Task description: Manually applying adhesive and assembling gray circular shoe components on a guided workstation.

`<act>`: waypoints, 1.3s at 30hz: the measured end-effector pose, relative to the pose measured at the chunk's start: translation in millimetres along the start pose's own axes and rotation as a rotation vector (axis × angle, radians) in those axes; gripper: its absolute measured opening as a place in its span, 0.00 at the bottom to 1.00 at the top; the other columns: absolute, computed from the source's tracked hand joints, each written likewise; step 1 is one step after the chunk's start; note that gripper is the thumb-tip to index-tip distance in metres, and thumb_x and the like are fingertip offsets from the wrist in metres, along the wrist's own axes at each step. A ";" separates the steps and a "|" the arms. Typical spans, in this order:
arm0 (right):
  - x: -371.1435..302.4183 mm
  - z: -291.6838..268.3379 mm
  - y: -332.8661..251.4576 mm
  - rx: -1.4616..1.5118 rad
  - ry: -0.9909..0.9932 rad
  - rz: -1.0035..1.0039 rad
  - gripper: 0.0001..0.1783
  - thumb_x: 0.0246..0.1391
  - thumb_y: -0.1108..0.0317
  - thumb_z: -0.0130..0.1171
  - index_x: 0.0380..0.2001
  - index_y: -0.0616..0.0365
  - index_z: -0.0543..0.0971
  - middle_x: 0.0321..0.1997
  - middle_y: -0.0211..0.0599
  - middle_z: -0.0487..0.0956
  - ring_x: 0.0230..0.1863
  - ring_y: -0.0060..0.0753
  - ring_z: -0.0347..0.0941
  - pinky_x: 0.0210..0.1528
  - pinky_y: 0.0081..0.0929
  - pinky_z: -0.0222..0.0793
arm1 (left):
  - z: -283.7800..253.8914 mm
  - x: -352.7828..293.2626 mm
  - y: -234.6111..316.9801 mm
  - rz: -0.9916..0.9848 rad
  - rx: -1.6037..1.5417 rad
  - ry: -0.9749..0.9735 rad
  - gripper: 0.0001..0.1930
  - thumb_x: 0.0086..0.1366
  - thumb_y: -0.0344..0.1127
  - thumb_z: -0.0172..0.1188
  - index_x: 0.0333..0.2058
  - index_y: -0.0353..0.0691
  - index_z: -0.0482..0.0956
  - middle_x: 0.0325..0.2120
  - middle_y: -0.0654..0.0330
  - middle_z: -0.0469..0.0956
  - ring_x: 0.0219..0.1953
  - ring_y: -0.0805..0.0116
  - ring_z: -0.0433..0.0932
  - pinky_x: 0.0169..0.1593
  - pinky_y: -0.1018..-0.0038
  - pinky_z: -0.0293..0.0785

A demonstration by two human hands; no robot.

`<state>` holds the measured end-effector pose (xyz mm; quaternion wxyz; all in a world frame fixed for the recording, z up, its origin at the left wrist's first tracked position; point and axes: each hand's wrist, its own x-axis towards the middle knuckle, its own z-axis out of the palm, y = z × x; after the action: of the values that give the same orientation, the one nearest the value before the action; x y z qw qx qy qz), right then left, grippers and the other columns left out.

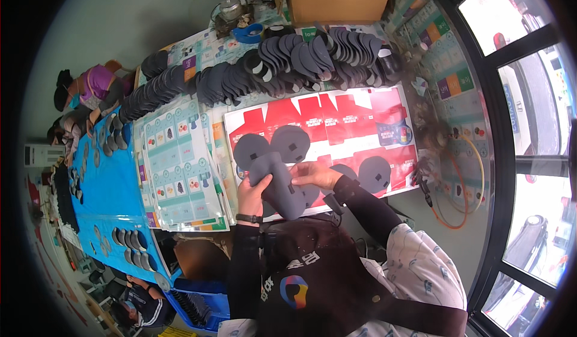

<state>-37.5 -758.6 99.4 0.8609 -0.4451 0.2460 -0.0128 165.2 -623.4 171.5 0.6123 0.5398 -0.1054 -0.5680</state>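
My left hand (252, 194) grips a dark grey, sole-shaped pad (281, 196), its thumb on top and its other fingers hidden behind. At the pad's right edge, my right hand (315, 174) has thumb and fingertips pinched by a small dark patch; whether a separate piece is between them I cannot tell. Beneath lies a red and white printed sheet (348, 134). Rounded dark grey pads with small dark rectangles rest on it: one pad (290, 144) beyond my hands, another pad (374, 174) to the right, and others partly covered by my hands and the held pad.
Long overlapping rows of dark grey pieces (225, 81) line the table's far side. Printed sheets (177, 162) are stacked at left, beside a blue-covered table (111, 183) with more pieces. A cardboard box (336, 6) stands behind. An orange hose (460, 199) hangs at right. Other people sit at left.
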 end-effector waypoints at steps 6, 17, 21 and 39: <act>-37.8 -13.9 -12.6 0.285 0.056 -0.010 0.17 0.55 0.69 0.70 0.47 0.58 0.78 0.45 0.32 0.81 0.49 0.26 0.77 0.48 0.25 0.74 | 17.2 11.3 -21.4 0.138 0.272 0.188 0.14 0.59 0.29 0.72 0.44 0.33 0.82 0.38 0.61 0.84 0.39 0.73 0.81 0.47 0.75 0.76; -49.3 -101.0 -3.1 -0.224 0.483 0.017 0.10 0.58 0.68 0.65 0.41 0.59 0.79 0.33 0.37 0.82 0.30 0.28 0.80 0.27 0.26 0.79 | -5.6 9.5 -50.0 0.184 0.418 0.265 0.14 0.69 0.29 0.61 0.51 0.31 0.78 0.43 0.62 0.82 0.43 0.74 0.78 0.49 0.75 0.74; -48.5 -152.1 0.1 -0.209 0.656 -0.059 0.07 0.64 0.70 0.59 0.44 0.56 0.81 0.32 0.26 0.81 0.29 0.21 0.79 0.29 0.22 0.80 | -22.9 -6.4 -36.3 0.079 0.199 0.258 0.16 0.70 0.32 0.61 0.53 0.32 0.77 0.47 0.60 0.82 0.46 0.72 0.79 0.51 0.74 0.75; -23.0 -200.7 29.9 -0.295 0.725 -0.039 0.12 0.61 0.70 0.61 0.47 0.61 0.79 0.38 0.39 0.82 0.36 0.35 0.82 0.31 0.33 0.84 | -42.0 -46.7 -38.7 0.046 0.030 0.317 0.15 0.71 0.32 0.60 0.53 0.34 0.78 0.46 0.63 0.82 0.46 0.72 0.80 0.49 0.74 0.76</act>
<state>-150.9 -887.6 -11.1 0.6447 -0.5352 0.5248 -0.1499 158.3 -554.0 147.4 0.6259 0.6293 -0.0281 -0.4598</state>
